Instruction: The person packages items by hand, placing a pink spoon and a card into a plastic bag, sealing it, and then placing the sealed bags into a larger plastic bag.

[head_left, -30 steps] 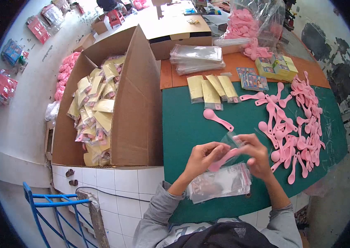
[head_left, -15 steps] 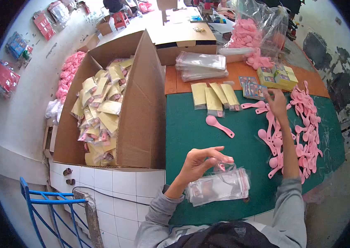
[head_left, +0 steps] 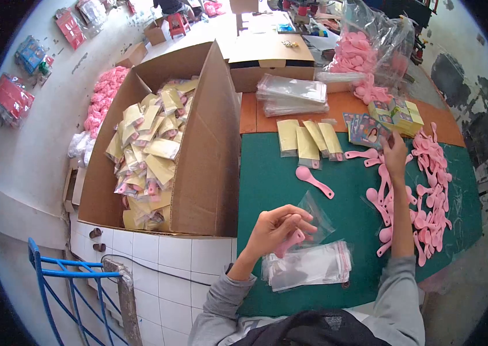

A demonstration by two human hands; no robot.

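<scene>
Green surface point(head_left: 290, 190) beside a carton of packed bags point(head_left: 157, 144). Left hand point(head_left: 278, 228) grips a pink spoon in a clear bag point(head_left: 304, 222). Right hand point(head_left: 395, 153) has left it, now fingers closing on the card stack point(head_left: 371, 130); insert comes next.

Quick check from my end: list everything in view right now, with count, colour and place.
Loose plastic spoons: many, pink, right on green mat.
Single spoon: one, pink, mat centre.
Packed spoon packets: four, yellow card, mat's far edge.
Clear sleeves stack: one, near edge.
Cardboard box: one, brown, left, full of yellow packets.
Printed cards: one pile, far right.
Left hand: holds a pink spoon in a clear sleeve.
Right hand: at the cards.
</scene>
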